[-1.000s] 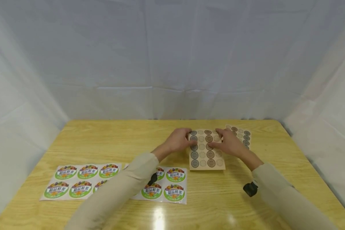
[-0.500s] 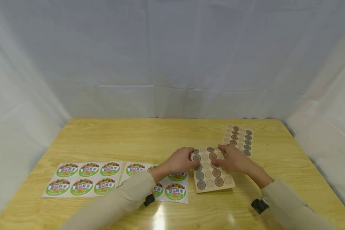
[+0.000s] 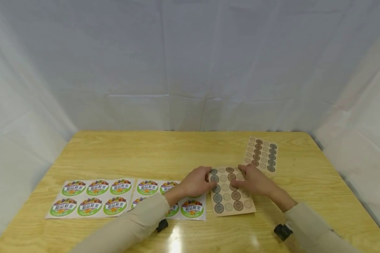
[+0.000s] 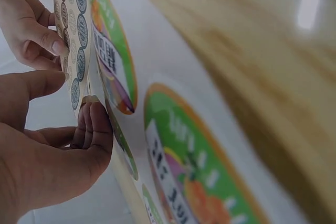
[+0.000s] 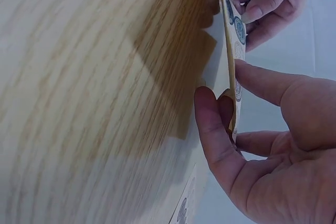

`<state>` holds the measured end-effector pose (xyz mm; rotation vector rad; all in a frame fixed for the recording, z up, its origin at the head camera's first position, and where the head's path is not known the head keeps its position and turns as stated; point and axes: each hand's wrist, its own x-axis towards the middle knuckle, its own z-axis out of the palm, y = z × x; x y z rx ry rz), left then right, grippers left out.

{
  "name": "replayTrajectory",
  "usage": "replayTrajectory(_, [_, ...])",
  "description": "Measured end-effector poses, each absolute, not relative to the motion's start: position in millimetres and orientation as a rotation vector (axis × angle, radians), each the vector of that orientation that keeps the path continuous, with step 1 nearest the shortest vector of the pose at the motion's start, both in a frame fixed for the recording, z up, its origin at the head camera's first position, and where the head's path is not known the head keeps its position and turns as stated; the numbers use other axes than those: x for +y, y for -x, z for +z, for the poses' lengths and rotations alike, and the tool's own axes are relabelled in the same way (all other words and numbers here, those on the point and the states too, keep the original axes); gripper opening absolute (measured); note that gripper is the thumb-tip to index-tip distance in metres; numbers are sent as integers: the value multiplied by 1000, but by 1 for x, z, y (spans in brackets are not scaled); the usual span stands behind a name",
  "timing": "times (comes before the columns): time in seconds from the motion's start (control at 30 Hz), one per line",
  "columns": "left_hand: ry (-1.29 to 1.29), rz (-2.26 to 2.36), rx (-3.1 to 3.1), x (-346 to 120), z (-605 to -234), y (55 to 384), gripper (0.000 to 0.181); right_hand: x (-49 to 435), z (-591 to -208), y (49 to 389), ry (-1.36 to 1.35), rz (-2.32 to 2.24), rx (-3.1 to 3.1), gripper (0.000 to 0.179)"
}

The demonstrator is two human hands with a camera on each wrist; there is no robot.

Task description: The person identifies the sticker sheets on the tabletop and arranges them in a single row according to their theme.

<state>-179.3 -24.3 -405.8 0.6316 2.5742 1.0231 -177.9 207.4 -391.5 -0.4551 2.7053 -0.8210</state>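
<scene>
Fingers (image 3: 209, 175) of both hands pinch the kraft sticker sheet (image 3: 232, 198), seemingly drawn slightly nearer than before.

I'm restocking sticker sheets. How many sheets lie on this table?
4: two fruit-label sheets at front left, one brown sheet held by both hands, one brown sheet at back right. More may be stacked beneath.

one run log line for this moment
left hand: pinches kraft sticker sheet | right hand: pinches same sheet | sheet: lifted off table

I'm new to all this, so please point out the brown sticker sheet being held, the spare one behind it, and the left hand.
held brown sticker sheet (image 3: 232, 203), head view, lower half.
spare brown sticker sheet (image 3: 261, 154), head view, middle.
left hand (image 3: 196, 182), head view, back.
</scene>
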Motion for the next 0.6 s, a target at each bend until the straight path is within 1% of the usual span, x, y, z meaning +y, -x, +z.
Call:
replayTrajectory(0.1, [-634,1009,2589,-24,-406,181,47,207,-391,178,457,-814,2712,70])
replayTrajectory(0.2, [-629,1000,2596,-25,-405,183,50,207,-391,178,456,-795,2728,69])
replayTrajectory(0.4, [-661,1015,2593,-26,-404,187,42,206,-393,180,436,-756,2741,73])
replayTrajectory(0.6, [-710,979,2613,-26,-403,186,46,208,-395,179,425,-792,2710,74])
